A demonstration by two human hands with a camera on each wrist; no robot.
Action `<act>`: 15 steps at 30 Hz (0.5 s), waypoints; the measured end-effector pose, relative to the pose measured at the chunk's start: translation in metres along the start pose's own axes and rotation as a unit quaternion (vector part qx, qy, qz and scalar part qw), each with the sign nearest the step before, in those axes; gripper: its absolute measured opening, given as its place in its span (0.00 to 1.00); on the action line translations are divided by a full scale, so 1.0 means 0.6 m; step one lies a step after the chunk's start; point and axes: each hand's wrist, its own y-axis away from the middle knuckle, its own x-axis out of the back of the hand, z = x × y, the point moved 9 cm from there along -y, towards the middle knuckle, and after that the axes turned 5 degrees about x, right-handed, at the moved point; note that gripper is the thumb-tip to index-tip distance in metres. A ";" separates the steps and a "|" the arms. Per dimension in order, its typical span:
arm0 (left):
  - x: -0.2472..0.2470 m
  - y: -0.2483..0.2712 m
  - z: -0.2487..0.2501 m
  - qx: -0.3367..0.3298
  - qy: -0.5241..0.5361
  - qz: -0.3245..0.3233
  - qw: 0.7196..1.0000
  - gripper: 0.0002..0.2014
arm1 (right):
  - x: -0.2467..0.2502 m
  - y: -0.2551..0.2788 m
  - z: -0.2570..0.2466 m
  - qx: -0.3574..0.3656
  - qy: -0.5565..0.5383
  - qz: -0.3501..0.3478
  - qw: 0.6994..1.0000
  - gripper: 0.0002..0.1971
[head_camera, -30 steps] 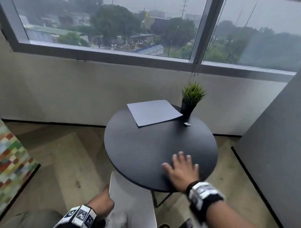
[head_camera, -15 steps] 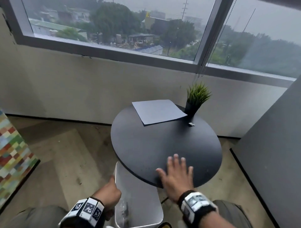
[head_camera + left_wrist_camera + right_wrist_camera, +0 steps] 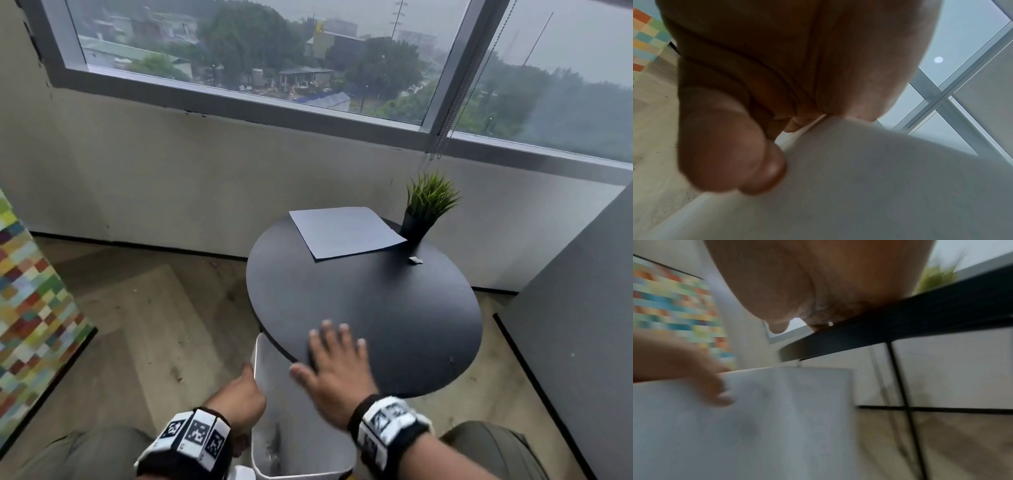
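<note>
A round black table [image 3: 394,308] stands under the window. My right hand [image 3: 337,363] lies flat on its near left edge with the fingers spread and holds nothing; the thumb hangs past the rim. Just below that edge is a white bin [image 3: 294,428], its open top tucked under the table rim. My left hand [image 3: 239,397] grips the bin's left rim. In the left wrist view my thumb [image 3: 731,146] presses on the bin wall [image 3: 859,178]. The right wrist view shows my palm [image 3: 818,280] on the table edge [image 3: 900,318] above the bin [image 3: 777,418].
A grey sheet of paper [image 3: 342,231] lies at the table's far side beside a small potted plant [image 3: 428,205]. A tiny pale scrap [image 3: 415,260] lies near the pot. A grey partition [image 3: 582,308] stands at the right and a colourful patterned panel [image 3: 30,298] at the left.
My right hand has slid left and toward me across the table to its near edge. The bin in my left hand now sits further under that edge.
</note>
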 end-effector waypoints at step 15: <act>0.006 -0.001 0.008 -0.013 -0.019 0.001 1.000 0.38 | -0.002 -0.034 -0.055 0.051 0.001 -0.018 0.999 0.44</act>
